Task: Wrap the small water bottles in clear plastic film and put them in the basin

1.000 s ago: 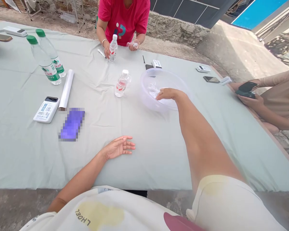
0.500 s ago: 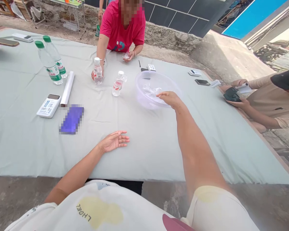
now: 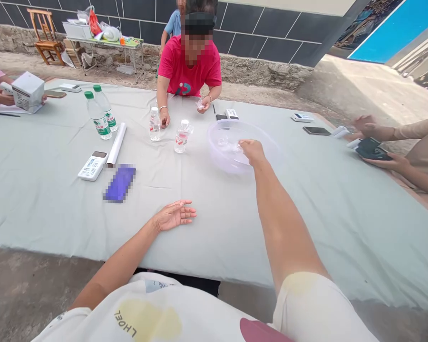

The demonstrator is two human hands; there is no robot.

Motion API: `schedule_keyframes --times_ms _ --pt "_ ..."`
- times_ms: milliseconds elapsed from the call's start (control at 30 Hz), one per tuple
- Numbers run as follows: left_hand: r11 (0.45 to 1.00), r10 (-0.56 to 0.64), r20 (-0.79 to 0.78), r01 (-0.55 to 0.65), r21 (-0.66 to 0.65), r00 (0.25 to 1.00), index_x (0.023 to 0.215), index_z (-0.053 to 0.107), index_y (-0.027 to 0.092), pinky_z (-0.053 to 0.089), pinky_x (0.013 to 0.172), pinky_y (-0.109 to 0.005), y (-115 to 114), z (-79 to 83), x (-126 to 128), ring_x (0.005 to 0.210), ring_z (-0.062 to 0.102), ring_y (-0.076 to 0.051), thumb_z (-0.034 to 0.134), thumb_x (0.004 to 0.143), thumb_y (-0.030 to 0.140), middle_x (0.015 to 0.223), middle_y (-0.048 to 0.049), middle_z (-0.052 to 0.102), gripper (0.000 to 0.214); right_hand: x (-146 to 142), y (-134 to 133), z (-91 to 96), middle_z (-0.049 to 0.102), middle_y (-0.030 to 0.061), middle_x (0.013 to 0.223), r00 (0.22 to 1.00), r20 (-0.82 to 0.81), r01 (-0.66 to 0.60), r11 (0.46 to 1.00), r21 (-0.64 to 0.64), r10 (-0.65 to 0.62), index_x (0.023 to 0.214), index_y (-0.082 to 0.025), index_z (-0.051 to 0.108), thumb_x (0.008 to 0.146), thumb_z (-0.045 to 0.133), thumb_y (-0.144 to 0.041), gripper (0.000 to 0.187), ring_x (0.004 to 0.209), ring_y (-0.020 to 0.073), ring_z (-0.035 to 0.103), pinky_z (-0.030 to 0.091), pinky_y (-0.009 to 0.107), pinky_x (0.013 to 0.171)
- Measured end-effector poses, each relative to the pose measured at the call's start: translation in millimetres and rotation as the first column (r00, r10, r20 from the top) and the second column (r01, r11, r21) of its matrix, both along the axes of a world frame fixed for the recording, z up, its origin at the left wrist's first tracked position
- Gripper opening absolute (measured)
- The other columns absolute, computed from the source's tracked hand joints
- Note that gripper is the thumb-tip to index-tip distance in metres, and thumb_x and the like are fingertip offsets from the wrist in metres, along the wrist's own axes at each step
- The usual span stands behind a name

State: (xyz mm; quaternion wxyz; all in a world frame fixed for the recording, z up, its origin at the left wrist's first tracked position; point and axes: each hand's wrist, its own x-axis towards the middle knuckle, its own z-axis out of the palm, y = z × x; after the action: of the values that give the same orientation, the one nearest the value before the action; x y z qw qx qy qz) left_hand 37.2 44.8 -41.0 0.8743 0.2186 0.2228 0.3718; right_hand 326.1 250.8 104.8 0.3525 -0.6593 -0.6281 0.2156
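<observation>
My right hand [image 3: 253, 152] reaches over the near rim of a pale purple see-through basin [image 3: 216, 159]. Its thumb and fingers are pinched together at some crinkled clear plastic [image 3: 228, 142] inside. My left hand [image 3: 174, 216] rests palm up on the cloth-covered table [image 3: 214, 247], fingers apart, holding nothing. Left of the basin stands a small clear bottle [image 3: 180, 137] with a white cap and a scrap of plastic at its side. A similar bottle [image 3: 154, 124] stands upright near the right hand of the person in pink across the table.
Two green-capped water bottles [image 3: 100, 124], a white roll [image 3: 117, 145], a white power bank [image 3: 93, 166] and a blurred purple packet [image 3: 120, 184] lie to the left. At right are a dark phone [image 3: 316, 131] and a person's hands with a dark object [image 3: 373, 149]. Someone at far left holds a white box [image 3: 28, 90].
My right hand has lowered slightly in the basin, its fingers closing at the plastic. The person across has let go of the small bottle. My view has tilted up and turned left.
</observation>
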Motion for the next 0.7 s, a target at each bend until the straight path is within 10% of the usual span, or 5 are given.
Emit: schedule_keyframes --times_ms 67,200,400,600,700 --pt "1.0 0.003 0.004 -0.003 -0.002 1.0 0.121 0.064 0.017 0.047 0.098 -0.041 1.1 -0.9 2.0 0.11 0.068 -0.025 0.066 0.092 0.033 0.113 -0.0133 0.072 0.033 -8.8 -30.4 1.5 0.063 0.0117 0.13 0.952 -0.298 -0.049 0.997 0.067 0.067 0.12 -0.021 0.062 0.088 0.051 -0.045 0.041 0.115 0.0211 0.064 0.055 0.04 0.093" --pt "0.998 0.022 0.019 -0.021 -0.052 1.0 0.126 0.061 0.015 0.046 0.102 -0.045 6.2 8.6 12.8 0.119 0.064 -0.029 0.061 0.091 0.055 0.123 -0.0171 0.068 0.053 -46.6 -133.9 -23.9 0.056 0.0049 0.145 0.608 -0.723 -0.219 0.945 0.244 0.328 0.124 -0.032 0.063 0.081 0.067 -0.051 0.046 0.133 0.024 0.054 0.052 0.043 0.102" --pt "0.972 0.235 0.032 -0.235 0.006 0.972 0.122 0.058 0.019 0.05 0.097 -0.043 21.5 43.3 19.3 0.12 0.063 -0.029 0.071 0.083 0.055 0.13 -0.0147 0.065 0.055 -97.5 -268.9 -102.1 0.06 0.0053 0.142 0.463 -0.875 -0.371 0.927 -0.047 0.141 0.12 -0.033 0.069 0.08 0.073 -0.05 0.044 0.132 0.0279 0.056 0.051 0.048 0.105" --pt "0.943 0.332 -0.336 -0.305 0.134 0.881 0.116 0.06 0.022 0.052 0.077 -0.031 9.3 55.8 -4.4 0.094 0.071 -0.021 0.085 0.072 0.033 0.112 -0.0076 0.07 0.052 -58.5 -269.6 -118.7 0.071 0.0085 0.117 0.559 -0.798 0.044 0.969 -0.243 -0.226 0.104 -0.026 0.067 0.077 0.071 -0.058 0.043 0.106 0.0246 0.07 0.058 0.041 0.086" --pt "0.943 0.332 -0.396 -0.289 0.166 0.856 0.119 0.058 0.022 0.049 0.073 -0.028 -5.0 56.0 -7.5 0.084 0.07 -0.017 0.086 0.069 0.031 0.098 -0.0026 0.069 0.058 -56.4 -245.3 -105.7 0.065 0.009 0.129 0.649 -0.74 0.101 0.984 -0.143 -0.175 0.126 -0.029 0.056 0.073 0.075 -0.06 0.064 0.117 0.0242 0.065 0.054 0.043 0.096"
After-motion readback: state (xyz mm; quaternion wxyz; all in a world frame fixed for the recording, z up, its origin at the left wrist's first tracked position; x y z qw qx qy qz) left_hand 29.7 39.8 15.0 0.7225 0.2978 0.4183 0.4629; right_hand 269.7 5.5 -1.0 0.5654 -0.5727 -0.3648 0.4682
